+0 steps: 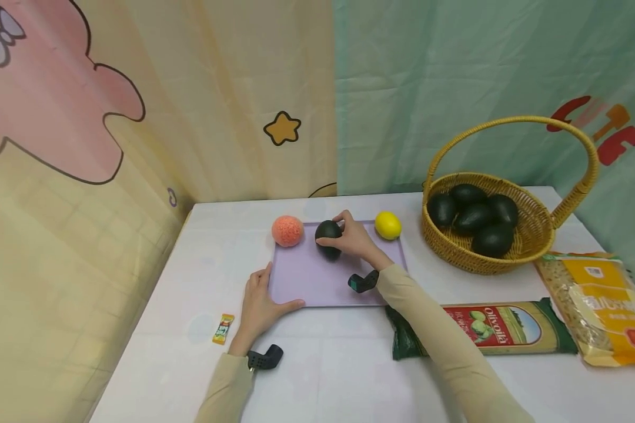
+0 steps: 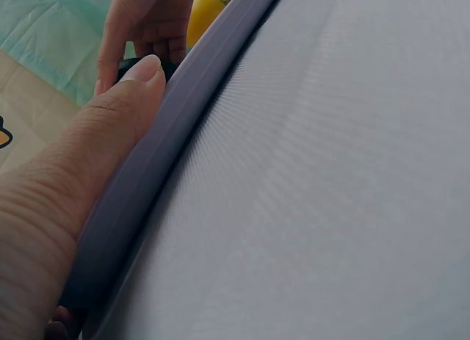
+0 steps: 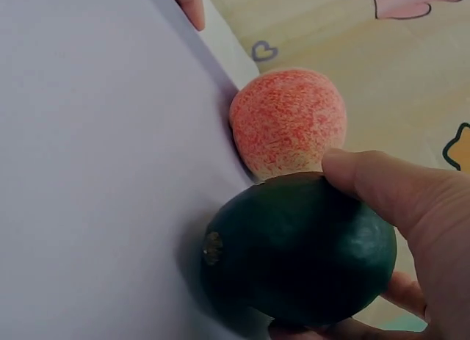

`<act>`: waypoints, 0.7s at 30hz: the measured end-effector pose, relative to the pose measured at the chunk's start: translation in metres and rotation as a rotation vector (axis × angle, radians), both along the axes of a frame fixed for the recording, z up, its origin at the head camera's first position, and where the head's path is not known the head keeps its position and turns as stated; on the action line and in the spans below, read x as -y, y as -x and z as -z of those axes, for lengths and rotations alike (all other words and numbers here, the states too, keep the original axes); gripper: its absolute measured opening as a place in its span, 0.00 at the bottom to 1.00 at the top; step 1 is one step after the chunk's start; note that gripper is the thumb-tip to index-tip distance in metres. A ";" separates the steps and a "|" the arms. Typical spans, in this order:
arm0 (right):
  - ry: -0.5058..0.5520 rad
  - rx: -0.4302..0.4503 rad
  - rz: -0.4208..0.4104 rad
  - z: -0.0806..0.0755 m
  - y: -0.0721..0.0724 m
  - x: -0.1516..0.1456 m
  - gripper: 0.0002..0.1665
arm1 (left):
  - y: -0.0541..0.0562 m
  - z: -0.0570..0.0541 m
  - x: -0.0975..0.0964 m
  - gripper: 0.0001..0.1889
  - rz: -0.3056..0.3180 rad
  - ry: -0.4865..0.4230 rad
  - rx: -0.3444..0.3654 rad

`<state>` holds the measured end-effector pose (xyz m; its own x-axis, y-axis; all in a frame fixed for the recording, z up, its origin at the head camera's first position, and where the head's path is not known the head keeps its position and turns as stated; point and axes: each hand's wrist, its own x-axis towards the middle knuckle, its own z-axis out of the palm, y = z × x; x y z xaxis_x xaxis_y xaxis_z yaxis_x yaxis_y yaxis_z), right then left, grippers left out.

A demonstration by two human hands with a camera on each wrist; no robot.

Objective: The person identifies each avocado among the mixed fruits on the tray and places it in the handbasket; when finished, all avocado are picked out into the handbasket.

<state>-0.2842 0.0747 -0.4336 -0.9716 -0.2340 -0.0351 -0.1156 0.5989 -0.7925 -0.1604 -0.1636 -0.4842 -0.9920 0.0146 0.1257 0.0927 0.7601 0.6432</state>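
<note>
A dark green avocado (image 1: 328, 239) is at the back middle of the lilac tray (image 1: 317, 288); my right hand (image 1: 353, 238) grips it from the right between thumb and fingers. In the right wrist view the avocado (image 3: 301, 248) lies on its side close over the tray, stem scar showing, beside a pink peach (image 3: 288, 123). My left hand (image 1: 259, 299) rests at the tray's front left corner, thumb along the front rim and fingers along the left side. The left wrist view shows its straight thumb (image 2: 110, 127) against the rim. A yellow lemon (image 1: 388, 225) sits at the back right corner.
Right of the tray stands a wicker basket (image 1: 487, 267) with a tall handle, holding several avocados (image 1: 473, 218). In front of it lie a long pasta packet (image 1: 508, 329) and a yellow bag of grain (image 1: 603, 311). A small candy (image 1: 223, 328) is left of my left hand.
</note>
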 end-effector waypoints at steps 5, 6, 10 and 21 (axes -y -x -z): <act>-0.058 0.010 -0.057 -0.008 -0.007 -0.011 0.42 | -0.001 0.000 0.000 0.63 0.002 -0.003 -0.010; -0.066 0.013 -0.068 -0.009 -0.009 -0.013 0.42 | -0.001 0.000 0.000 0.63 0.002 -0.004 -0.009; -0.072 0.037 -0.095 -0.015 -0.017 -0.024 0.43 | 0.000 0.001 0.000 0.63 0.005 -0.011 -0.001; 0.028 -0.028 -0.137 -0.049 -0.038 -0.069 0.42 | -0.001 -0.001 0.000 0.63 0.006 -0.004 0.003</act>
<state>-0.2457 0.1436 -0.3851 -0.9310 -0.3651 -0.0003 -0.2167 0.5533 -0.8043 -0.1598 -0.1637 -0.4829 -0.9922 0.0204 0.1231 0.0957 0.7572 0.6461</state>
